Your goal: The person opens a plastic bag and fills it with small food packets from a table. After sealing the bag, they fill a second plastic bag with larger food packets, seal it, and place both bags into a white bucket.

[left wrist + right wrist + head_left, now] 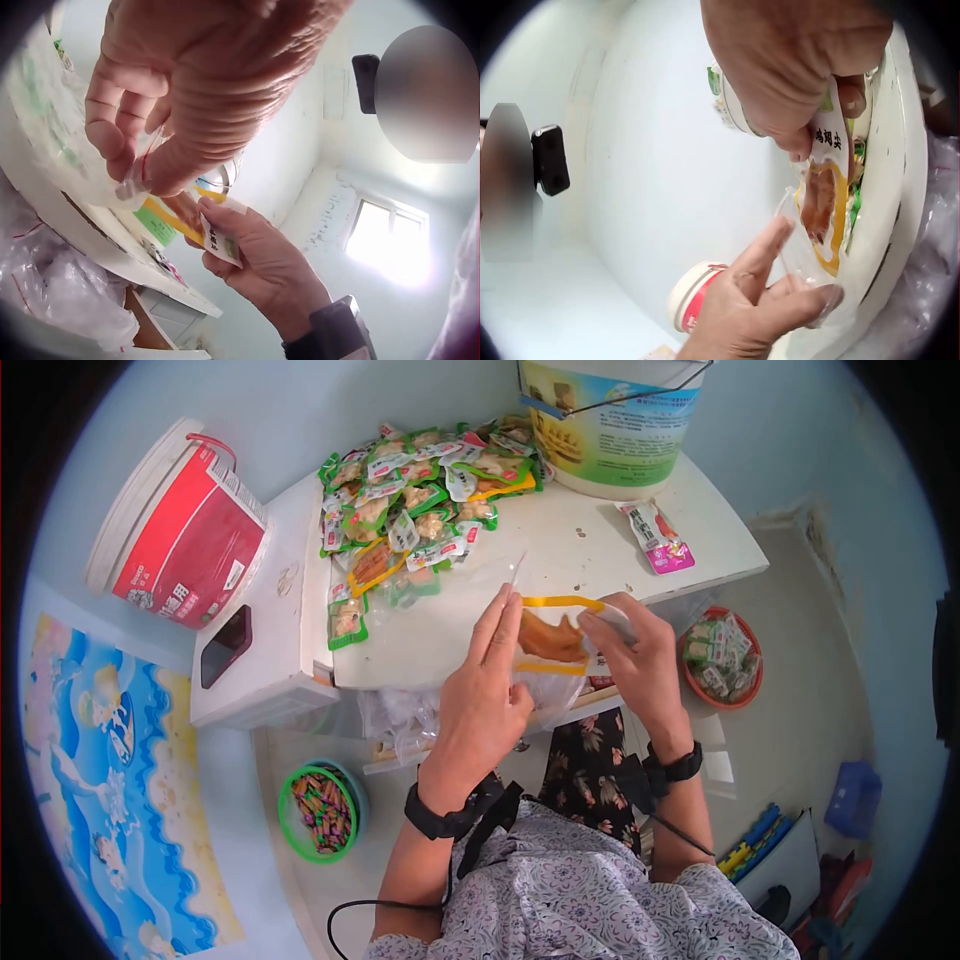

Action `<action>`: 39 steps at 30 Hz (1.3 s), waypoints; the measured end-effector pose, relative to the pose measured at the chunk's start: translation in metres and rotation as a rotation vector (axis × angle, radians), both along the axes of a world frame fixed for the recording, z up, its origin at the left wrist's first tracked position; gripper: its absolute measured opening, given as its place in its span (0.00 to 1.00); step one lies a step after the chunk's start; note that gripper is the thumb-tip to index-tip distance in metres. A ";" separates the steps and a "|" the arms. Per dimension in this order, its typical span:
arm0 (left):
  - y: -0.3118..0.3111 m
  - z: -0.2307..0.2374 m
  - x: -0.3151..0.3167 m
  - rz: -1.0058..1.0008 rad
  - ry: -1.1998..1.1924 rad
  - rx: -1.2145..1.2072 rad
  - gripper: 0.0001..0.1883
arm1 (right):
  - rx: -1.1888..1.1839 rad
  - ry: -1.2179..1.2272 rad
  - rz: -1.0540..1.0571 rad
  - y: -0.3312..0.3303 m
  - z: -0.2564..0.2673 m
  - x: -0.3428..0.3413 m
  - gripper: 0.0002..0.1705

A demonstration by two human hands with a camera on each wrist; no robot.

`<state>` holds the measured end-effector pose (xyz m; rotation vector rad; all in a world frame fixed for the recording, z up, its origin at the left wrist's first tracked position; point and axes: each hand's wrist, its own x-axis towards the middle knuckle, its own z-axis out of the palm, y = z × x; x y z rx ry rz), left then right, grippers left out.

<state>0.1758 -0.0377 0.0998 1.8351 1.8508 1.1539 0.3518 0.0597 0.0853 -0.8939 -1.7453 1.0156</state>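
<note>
At the white table [560, 540], with the packet heap [410, 490] at 11 o'clock, trouble would most likely come from the clear bag [799, 261]: should the pinch on it slacken, its limp mouth could fold over, and the film could snag on a corner or tear. The left hand [482, 698], fingers towards 1 o'clock, does that pinching, while the right hand [645, 660], wrist at 5 and fingers towards 11, grips the yellow-edged packet [550, 637] by its 3 o'clock end; it sits between the two hands, and whether its 9 o'clock end is inside the bag I cannot tell.
</note>
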 end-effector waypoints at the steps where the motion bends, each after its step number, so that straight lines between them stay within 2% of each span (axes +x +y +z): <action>1: 0.000 0.000 0.000 -0.021 0.010 0.003 0.50 | 0.000 -0.004 0.042 0.001 0.001 -0.004 0.09; 6: 0.003 0.003 0.004 -0.110 0.071 0.066 0.50 | -0.003 -0.044 0.248 0.015 -0.011 -0.039 0.14; 7: 0.002 0.002 0.001 -0.103 0.063 0.067 0.50 | -0.025 0.044 0.323 0.019 -0.013 -0.047 0.15; 10: 0.001 -0.005 -0.012 -0.075 0.017 0.084 0.50 | 0.027 -0.106 0.270 0.022 -0.004 -0.055 0.13; 13: -0.004 -0.017 -0.021 -0.030 -0.042 0.092 0.51 | 0.298 -0.509 0.067 0.010 0.010 -0.061 0.11; 16: -0.006 -0.023 -0.024 0.027 -0.025 0.077 0.51 | 0.110 -0.273 0.196 0.015 -0.003 -0.061 0.09; 17: -0.007 -0.021 -0.024 0.031 -0.023 0.071 0.51 | 0.118 -0.190 0.264 0.019 -0.003 -0.060 0.06; 20: -0.007 -0.021 -0.017 0.008 -0.006 0.039 0.51 | -0.390 0.142 0.245 0.018 0.000 -0.066 0.05; 21: -0.007 -0.022 -0.014 -0.010 0.003 0.026 0.51 | -0.311 0.219 0.244 0.019 -0.007 -0.073 0.07; 24: -0.001 -0.029 -0.008 -0.067 0.021 0.172 0.51 | -0.277 0.122 0.450 0.025 -0.033 -0.076 0.08; 25: -0.001 -0.025 -0.010 -0.092 -0.034 0.140 0.49 | -0.342 0.037 0.512 0.025 -0.027 -0.071 0.09; 28: 0.000 -0.027 -0.014 -0.077 0.077 0.212 0.49 | -0.424 -0.103 0.595 0.036 -0.022 -0.069 0.10; 31: 0.000 -0.022 -0.012 -0.089 0.070 0.181 0.48 | -0.277 -0.212 0.648 0.052 -0.026 -0.077 0.10; 33: 0.003 -0.017 -0.009 -0.074 0.081 0.174 0.48 | 0.040 -0.207 0.682 0.063 -0.035 -0.083 0.10; 34: 0.004 -0.014 -0.010 -0.063 0.088 0.173 0.48 | 0.314 -0.139 0.696 0.064 -0.040 -0.093 0.11; 36: 0.008 -0.015 -0.017 -0.039 0.071 0.160 0.49 | 0.377 -0.132 0.713 0.068 -0.044 -0.101 0.12; 38: 0.007 -0.018 -0.026 -0.017 0.028 0.143 0.49 | -0.055 -0.258 0.706 0.061 -0.029 -0.102 0.13; 39: 0.006 -0.019 -0.032 -0.003 -0.009 0.138 0.50 | -0.075 -0.146 0.716 0.061 -0.028 -0.104 0.12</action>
